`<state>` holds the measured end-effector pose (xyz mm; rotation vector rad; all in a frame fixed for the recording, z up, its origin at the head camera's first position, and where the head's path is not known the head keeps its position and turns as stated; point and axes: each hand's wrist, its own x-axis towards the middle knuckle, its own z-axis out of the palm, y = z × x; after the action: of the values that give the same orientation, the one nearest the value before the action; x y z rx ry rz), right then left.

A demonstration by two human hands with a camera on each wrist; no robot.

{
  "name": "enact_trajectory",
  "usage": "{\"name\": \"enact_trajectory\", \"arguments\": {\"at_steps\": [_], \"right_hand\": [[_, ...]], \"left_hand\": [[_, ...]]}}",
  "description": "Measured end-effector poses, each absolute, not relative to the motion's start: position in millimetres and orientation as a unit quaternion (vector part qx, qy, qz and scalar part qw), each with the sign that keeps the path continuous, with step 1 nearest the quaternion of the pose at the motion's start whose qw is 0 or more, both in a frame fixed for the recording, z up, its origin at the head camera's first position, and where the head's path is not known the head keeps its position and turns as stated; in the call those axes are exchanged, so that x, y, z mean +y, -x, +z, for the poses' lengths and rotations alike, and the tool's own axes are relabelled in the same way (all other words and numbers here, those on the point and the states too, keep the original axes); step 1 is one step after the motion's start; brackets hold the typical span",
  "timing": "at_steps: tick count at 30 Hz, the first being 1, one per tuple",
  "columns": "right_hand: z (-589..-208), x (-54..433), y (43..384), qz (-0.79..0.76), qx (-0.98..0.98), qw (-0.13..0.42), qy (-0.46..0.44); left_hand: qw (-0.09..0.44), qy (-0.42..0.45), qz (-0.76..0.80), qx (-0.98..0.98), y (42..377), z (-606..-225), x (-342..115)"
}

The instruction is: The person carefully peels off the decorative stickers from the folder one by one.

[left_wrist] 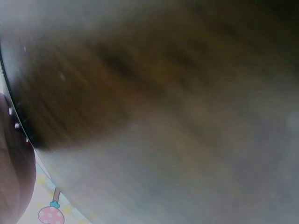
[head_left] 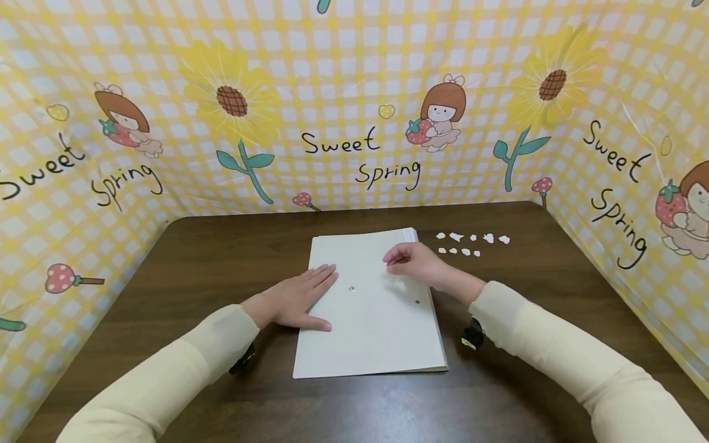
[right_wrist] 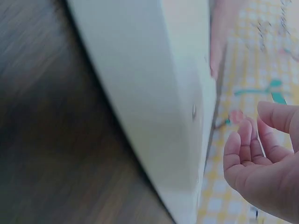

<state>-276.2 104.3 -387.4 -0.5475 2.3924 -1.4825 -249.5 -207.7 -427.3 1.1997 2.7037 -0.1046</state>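
Observation:
A white paper booklet or folder (head_left: pixel 371 338) lies on the table, its pages slightly parted along the right side. My left hand (head_left: pixel 301 298) rests flat on its left edge with the fingers spread. Above the upper right part, my right hand (head_left: pixel 412 261) has its thumb and forefinger brought together. A tiny white scrap seems pinched at those fingertips, though it is barely visible. In the right wrist view the right hand (right_wrist: pixel 264 158) has curled fingers beside the booklet (right_wrist: pixel 135 84). A small patterned piece (head_left: pixel 351 288) and a dark one (head_left: pixel 417 301) lie on the cover.
Several small white cut-outs (head_left: pixel 488 238) lie in two rows on the brown table (head_left: pixel 221 246), right of the booklet. A yellow checked cloth (head_left: pixel 343 80) with printed flowers surrounds the table's back and sides. The left wrist view is mostly blurred.

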Motion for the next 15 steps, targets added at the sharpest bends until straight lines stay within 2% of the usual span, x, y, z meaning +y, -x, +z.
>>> {"name": "enact_trajectory", "arguments": {"at_steps": [15], "right_hand": [[-390,46,281,-0.415,0.852,0.18,0.263]], "left_hand": [[0.101,-0.392,-0.035,0.914,250,-428,-207]]}}
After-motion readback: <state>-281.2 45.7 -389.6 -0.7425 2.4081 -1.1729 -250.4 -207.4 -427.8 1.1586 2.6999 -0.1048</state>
